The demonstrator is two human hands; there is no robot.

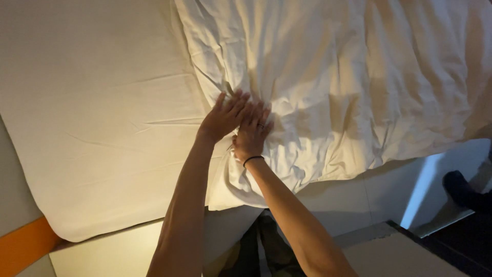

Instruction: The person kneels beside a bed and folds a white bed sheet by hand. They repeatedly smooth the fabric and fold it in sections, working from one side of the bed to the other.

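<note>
A crumpled white duvet covers the right part of a bed. To its left lies a smooth white fitted sheet over the mattress. My left hand lies flat on the duvet's left edge with its fingers spread. My right hand rests flat beside it, partly overlapping it, with a ring on one finger and a dark band on the wrist. Both palms press down on the fabric and neither hand grips anything.
The mattress corner is at the lower left, with an orange strip on a grey surface beside it. The white bed base shows below the duvet. A dark shoe and dark floor are at the lower right.
</note>
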